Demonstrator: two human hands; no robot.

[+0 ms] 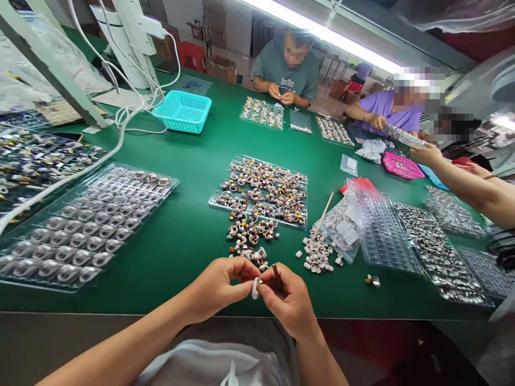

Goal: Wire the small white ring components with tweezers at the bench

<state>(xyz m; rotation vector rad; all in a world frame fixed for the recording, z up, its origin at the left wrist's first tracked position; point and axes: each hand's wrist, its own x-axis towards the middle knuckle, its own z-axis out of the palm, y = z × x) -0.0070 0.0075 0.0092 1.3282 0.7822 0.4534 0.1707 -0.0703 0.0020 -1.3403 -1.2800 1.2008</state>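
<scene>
Bare forearms [132, 340] meet at the green table's [169, 257] near edge over one curved earphone shell [255, 289].
The left hand [219, 289] grips it between thumb and fingertips; the right hand [290, 303] pinches its other side, a slim dark strip [276, 275] among the fingers. Just beyond, similar pieces [251, 229] lie heaped before a filled clear tray [214, 202]; pale caps [317, 252] lie right.

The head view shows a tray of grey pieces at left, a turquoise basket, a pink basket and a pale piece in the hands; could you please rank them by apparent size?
1. Tray of grey pieces
2. Turquoise basket
3. Pink basket
4. Pale piece
</scene>
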